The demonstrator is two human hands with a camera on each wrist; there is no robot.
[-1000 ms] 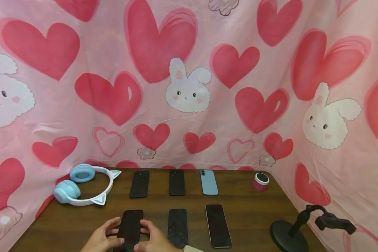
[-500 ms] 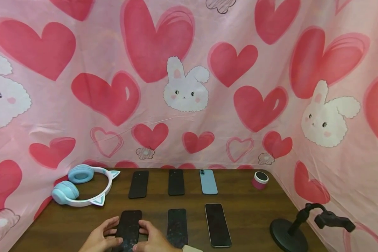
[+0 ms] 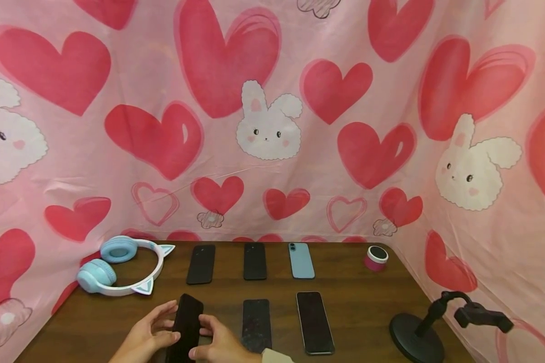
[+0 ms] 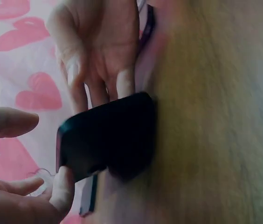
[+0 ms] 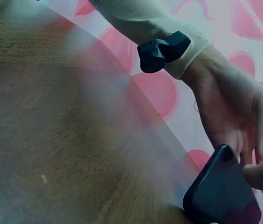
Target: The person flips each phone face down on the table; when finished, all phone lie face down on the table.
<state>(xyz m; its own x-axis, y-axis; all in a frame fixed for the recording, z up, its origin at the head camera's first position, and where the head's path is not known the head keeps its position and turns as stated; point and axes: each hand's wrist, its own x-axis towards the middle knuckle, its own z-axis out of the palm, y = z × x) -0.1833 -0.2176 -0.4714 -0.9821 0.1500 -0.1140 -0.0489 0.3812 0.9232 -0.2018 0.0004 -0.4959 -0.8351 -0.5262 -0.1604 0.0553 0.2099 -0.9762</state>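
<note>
Low in the head view, both hands hold a black smartphone (image 3: 185, 322) upright-long between them, tilted with one side edge turned toward me. The left hand (image 3: 147, 333) pinches its left side, thumb overlapping the dark face. Along the opposite edge, the right hand (image 3: 222, 340) has its fingertips and thumb. In the left wrist view, a fingertip presses the corner of the phone (image 4: 103, 135), which is raised at an angle over the wooden surface. The right wrist view shows the phone (image 5: 224, 186) between the left palm (image 5: 229, 112) and the right thumb (image 5: 262, 175).
Beside the hands lie a dark phone (image 3: 256, 325) and a silver-edged phone (image 3: 315, 322). Farther back are two black phones (image 3: 202, 264) (image 3: 255, 261) and a light-blue phone (image 3: 302, 260). Cat-ear headphones (image 3: 129, 290), a pink round container (image 3: 376, 258) and a black stand (image 3: 416, 338) flank them.
The held phone has tipped from lying nearly flat to a tilted pose, showing its side edge. Both hands have stayed around it, the left rising slightly.
</note>
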